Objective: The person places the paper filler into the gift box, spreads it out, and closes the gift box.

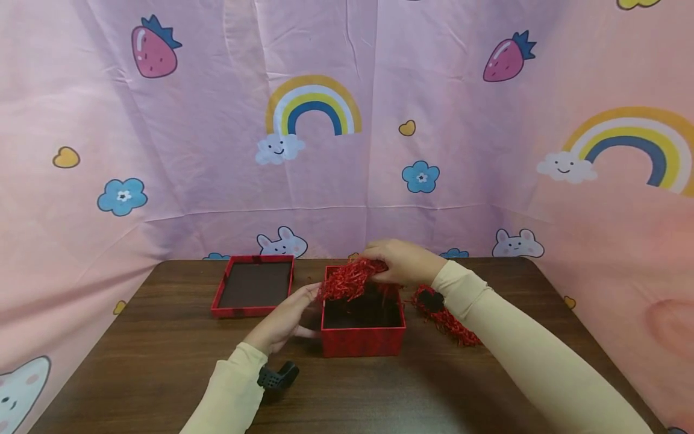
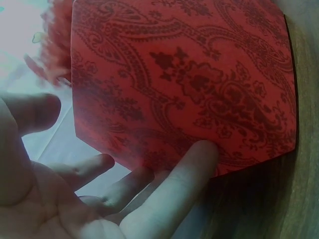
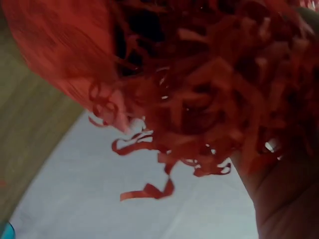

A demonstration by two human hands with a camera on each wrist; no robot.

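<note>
Head view — right grip point(image 1: 398, 260) round shreds point(image 1: 349, 281) — left grip point(image 1: 282, 317) wide against box point(image 1: 363, 342)

The left sleeve point(image 1: 230, 389) and right sleeve point(image 1: 534, 355) are long, plain cream, creased near the wrists, with an angular, perforated black device point(image 1: 275, 378) at the left wrist and a dark, roundish, perhaps similar piece point(image 1: 431, 299) at the right, poorly seen.

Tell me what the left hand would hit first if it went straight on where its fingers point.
The left hand would most likely meet the red box first, at its patterned side wall; one fingertip seems to touch it, though contact is hard to confirm.
</note>
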